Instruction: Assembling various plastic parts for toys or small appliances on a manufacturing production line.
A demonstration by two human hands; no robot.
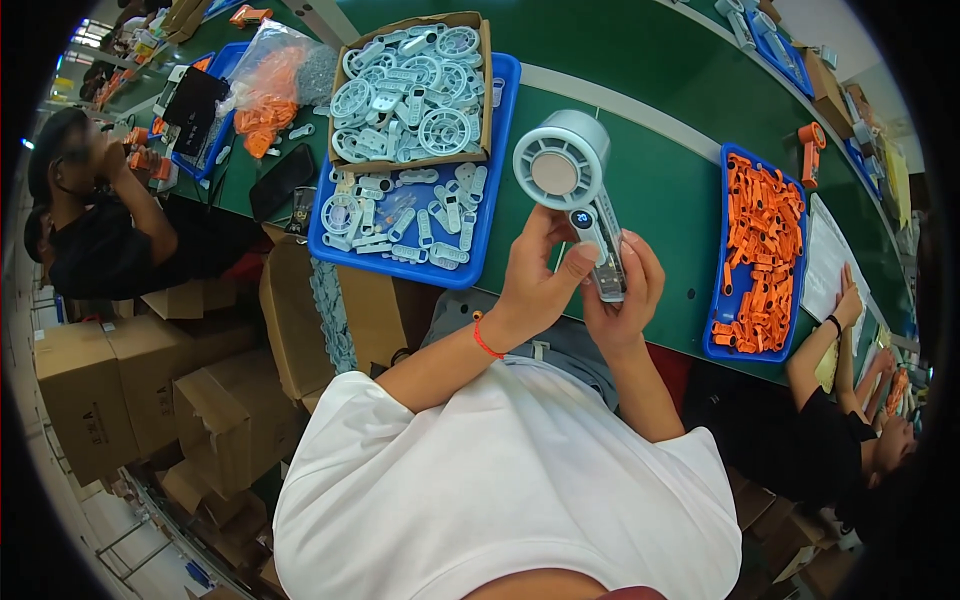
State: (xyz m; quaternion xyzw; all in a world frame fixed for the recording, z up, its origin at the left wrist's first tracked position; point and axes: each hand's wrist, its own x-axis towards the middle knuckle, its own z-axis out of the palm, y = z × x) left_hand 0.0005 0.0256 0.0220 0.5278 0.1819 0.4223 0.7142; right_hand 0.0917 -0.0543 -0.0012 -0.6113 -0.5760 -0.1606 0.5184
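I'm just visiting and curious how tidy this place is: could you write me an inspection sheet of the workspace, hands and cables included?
Surface: green worktop, with a pale strip along it.
Items worked on: pale handheld fan, held above the worktop, its display lit.
Clutter: cardboard box heaped with pale parts, over the left blue tray; orange parts in the right blue tray; dark flat object at left.
Hands: left hand near the fan's neck; right hand around its lower handle.
Cables: nothing seen for certain.
Surroundings: co-workers on both sides; cartons at lower left.
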